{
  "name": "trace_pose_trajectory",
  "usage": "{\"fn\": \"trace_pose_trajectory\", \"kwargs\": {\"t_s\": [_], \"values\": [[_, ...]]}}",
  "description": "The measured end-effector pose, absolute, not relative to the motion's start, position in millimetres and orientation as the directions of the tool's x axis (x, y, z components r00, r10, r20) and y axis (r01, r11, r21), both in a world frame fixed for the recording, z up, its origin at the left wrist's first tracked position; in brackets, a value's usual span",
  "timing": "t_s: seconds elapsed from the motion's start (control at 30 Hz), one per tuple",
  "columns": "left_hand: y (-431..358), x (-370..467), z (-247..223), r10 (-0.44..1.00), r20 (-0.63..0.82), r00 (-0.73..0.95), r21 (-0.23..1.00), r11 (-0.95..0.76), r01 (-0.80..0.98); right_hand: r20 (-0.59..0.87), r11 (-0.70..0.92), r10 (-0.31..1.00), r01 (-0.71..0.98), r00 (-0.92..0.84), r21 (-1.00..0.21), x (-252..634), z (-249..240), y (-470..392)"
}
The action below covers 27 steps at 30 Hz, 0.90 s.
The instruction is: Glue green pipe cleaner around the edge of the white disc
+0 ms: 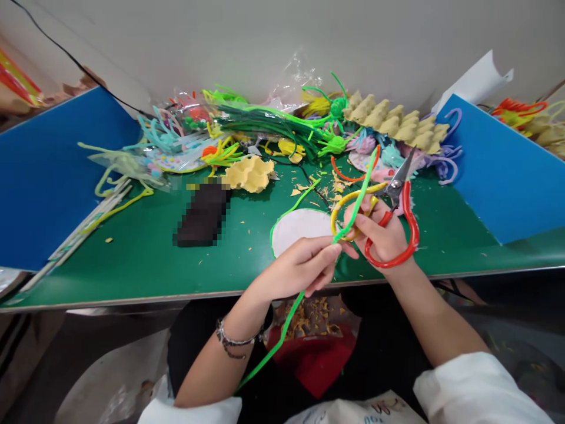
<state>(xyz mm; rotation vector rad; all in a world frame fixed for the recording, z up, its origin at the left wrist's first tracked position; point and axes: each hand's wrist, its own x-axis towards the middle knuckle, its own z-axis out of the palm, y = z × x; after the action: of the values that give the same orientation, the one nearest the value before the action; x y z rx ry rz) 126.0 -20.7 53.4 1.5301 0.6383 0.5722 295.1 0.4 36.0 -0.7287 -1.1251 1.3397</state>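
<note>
A bright green pipe cleaner [289,327] runs up from below the table edge through my left hand [304,268], whose fingers are closed on it. Its upper part stands between my two hands, where the fingers of my right hand [384,235] pinch it too. That hand also keeps hold of scissors [399,176] with one yellow and one red handle loop, blades pointing up and away. Just behind my left hand lies a white disc [300,227] with green pipe cleaner along its edge, partly covered by my hands.
Pipe cleaners [273,126], pompom pieces and plastic bags are heaped along the wall. A grey egg tray [392,121], a yellow egg-carton piece [251,174] and a blurred dark object [203,215] lie around. Blue panels [507,171] flank the green table [145,259]; scraps are scattered about.
</note>
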Motion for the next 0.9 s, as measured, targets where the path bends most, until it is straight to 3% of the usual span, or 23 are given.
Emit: {"fn": "trace_pose_trajectory", "kwargs": {"t_s": [0.13, 0.33, 0.6, 0.77, 0.9], "values": [[-22.6, 131.9, 48.2, 0.739, -0.02, 0.674, 0.999, 0.032, -0.005, 0.207, 0.143, 0.966, -0.347, -0.156, -0.927, 289.7, 37.3, -5.3], [-20.9, 135.0, 42.2, 0.667, -0.019, 0.745, 0.998, 0.056, -0.025, 0.174, 0.122, 0.976, -0.326, -0.133, -0.938, 287.6, 34.4, -7.3], [-17.4, 136.9, 42.9, 0.808, 0.048, 0.587, 0.956, 0.133, -0.261, 0.237, 0.173, 0.966, -0.425, -0.102, -0.889, 295.6, 39.1, -5.7], [-22.3, 128.3, 53.6, 0.83, 0.118, 0.545, 0.99, -0.055, -0.13, 0.248, 0.214, 0.967, -0.333, -0.062, -0.918, 295.2, 41.5, -6.3], [-22.5, 119.2, 59.1, 0.908, 0.16, 0.388, 0.983, -0.183, 0.023, 0.296, 0.284, 0.953, -0.149, -0.068, -0.947, 300.3, 39.2, -2.4]]}}
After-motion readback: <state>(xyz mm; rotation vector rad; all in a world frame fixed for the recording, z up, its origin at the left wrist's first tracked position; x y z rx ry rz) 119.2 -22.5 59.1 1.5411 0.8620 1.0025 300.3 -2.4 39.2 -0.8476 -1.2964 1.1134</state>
